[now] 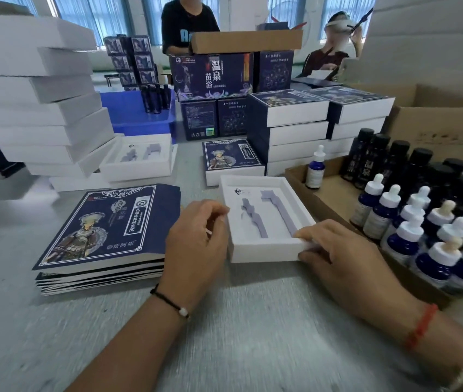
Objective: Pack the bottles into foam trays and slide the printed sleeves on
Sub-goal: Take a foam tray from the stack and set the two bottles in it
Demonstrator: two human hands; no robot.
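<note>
An empty white foam tray (255, 251) with two bottle-shaped cut-outs lies on the grey table in front of me. My left hand (196, 247) rests against its left edge, fingers curled. My right hand (343, 256) pinches its near right corner. A stack of flat printed blue sleeves (105, 230) lies to the left. Blue dropper bottles (411, 230) with white caps and taller black-capped bottles (394, 162) stand in a cardboard tray (329, 193) on the right.
Stacks of white trays (40, 114) rise at the back left, another open tray (139, 159) beside them. Finished sleeved boxes (295, 123) are piled behind, one (233, 159) lying alone. Two people stand behind printed cartons (213, 75). A blue bin (136, 114) holds dark bottles.
</note>
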